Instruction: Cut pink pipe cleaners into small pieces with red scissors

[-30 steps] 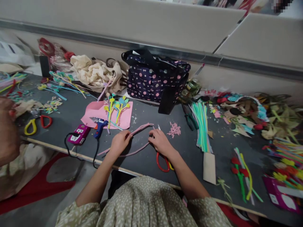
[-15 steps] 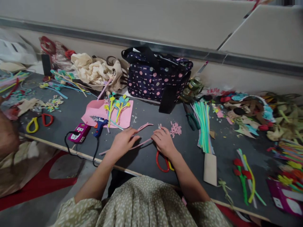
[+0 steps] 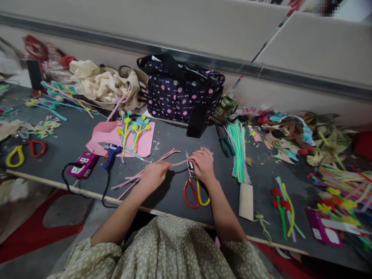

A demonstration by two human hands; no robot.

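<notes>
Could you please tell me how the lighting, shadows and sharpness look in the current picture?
Head view: dim, diffuse light, with a soft shadow on the dark table beside the left hand; head view: dots on the navy bag are distinct, fine details of the pink stems look soft; head view, top right: a pixelated patch.

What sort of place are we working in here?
Probably a craft workshop making artificial flowers: a blue hot-glue gun, a bundle of pastel pipe cleaners and assembled red-headed pipe-cleaner flowers all lie on the dark worktable.

two hands [image 3: 155, 176] [image 3: 203, 164], two pairs of scissors [image 3: 191, 170], one glue gun [image 3: 111, 153], two purple boxes [image 3: 84, 164], one spotted bag [image 3: 183, 95]
</notes>
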